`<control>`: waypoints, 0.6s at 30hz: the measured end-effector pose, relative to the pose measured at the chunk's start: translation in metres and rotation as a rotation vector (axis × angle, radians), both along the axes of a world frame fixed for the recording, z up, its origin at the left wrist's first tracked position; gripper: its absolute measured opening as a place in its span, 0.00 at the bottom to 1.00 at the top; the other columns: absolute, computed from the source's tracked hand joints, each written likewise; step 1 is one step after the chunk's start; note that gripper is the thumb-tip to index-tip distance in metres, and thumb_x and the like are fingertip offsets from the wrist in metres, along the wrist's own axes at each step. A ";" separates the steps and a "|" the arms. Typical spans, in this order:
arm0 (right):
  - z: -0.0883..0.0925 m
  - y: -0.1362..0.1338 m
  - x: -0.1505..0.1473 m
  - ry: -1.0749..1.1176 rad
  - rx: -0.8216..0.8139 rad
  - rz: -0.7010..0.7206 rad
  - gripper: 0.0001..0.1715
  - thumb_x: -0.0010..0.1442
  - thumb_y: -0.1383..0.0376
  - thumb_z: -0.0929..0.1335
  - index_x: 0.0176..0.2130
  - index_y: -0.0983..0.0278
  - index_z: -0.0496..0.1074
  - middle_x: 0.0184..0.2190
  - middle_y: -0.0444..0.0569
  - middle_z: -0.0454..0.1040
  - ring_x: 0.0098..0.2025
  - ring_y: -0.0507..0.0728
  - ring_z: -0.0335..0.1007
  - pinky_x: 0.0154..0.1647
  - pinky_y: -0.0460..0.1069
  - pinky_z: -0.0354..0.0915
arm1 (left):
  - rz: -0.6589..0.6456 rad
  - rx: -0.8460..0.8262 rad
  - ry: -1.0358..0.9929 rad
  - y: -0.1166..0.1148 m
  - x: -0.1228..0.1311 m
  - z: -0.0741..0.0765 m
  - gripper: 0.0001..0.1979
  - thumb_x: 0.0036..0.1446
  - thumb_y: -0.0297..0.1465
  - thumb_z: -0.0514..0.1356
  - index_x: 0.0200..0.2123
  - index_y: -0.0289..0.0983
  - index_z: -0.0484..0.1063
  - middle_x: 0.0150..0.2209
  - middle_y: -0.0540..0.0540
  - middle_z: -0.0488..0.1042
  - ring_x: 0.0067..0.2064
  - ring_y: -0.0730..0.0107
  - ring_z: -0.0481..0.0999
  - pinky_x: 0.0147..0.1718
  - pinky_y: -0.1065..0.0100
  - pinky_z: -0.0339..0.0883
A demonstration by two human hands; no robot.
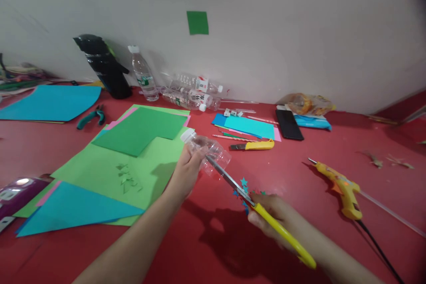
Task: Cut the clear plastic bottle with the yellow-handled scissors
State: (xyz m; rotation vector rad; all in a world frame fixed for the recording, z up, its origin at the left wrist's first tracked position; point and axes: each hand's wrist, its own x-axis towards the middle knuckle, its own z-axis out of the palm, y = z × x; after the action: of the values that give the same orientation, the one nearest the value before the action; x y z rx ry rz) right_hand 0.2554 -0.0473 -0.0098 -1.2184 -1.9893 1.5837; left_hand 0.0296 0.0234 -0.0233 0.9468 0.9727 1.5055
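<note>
My left hand (189, 169) is closed around the clear top part of a cut plastic bottle (213, 148), its white cap pointing to the upper left. In my right hand (273, 217) is a pair of scissors (279, 230) with yellow handles; my fingers are wrapped around them. The scissors' metal blades reach up to the bottle piece beside my left thumb. Whether the tips are inside the plastic I cannot tell. Small blue and green paper stars (244, 183) lie on the table close to my right fingers.
A yellow glue gun (339, 186) with its cord lies at right. Behind are a yellow utility knife (256, 145), a black phone (289, 124), several plastic bottles (186, 97) and a black flask (106, 66). Coloured paper sheets (146, 164) and teal pliers (91, 117) are at left.
</note>
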 end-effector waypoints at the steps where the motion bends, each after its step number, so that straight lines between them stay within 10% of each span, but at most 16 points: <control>1: 0.000 0.000 0.000 0.010 0.003 0.001 0.32 0.62 0.36 0.59 0.27 0.59 0.52 0.22 0.36 0.47 0.21 0.48 0.42 0.20 0.46 0.42 | 0.015 0.009 0.019 0.000 0.000 -0.001 0.11 0.54 0.35 0.63 0.41 0.38 0.70 0.40 0.47 0.76 0.45 0.64 0.76 0.52 0.60 0.66; 18: 0.005 -0.004 -0.003 -0.034 -0.014 -0.030 0.34 0.60 0.33 0.57 0.26 0.59 0.51 0.21 0.36 0.48 0.22 0.48 0.44 0.19 0.46 0.41 | -0.040 0.183 0.307 -0.001 0.000 0.003 0.05 0.58 0.31 0.57 0.38 0.37 0.70 0.38 0.46 0.77 0.42 0.65 0.76 0.48 0.62 0.67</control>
State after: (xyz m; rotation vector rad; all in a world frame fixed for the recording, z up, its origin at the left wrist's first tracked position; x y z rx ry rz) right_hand 0.2522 -0.0508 -0.0049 -1.2827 -1.9745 1.5750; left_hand 0.0297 0.0228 -0.0200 1.3511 1.0362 1.4598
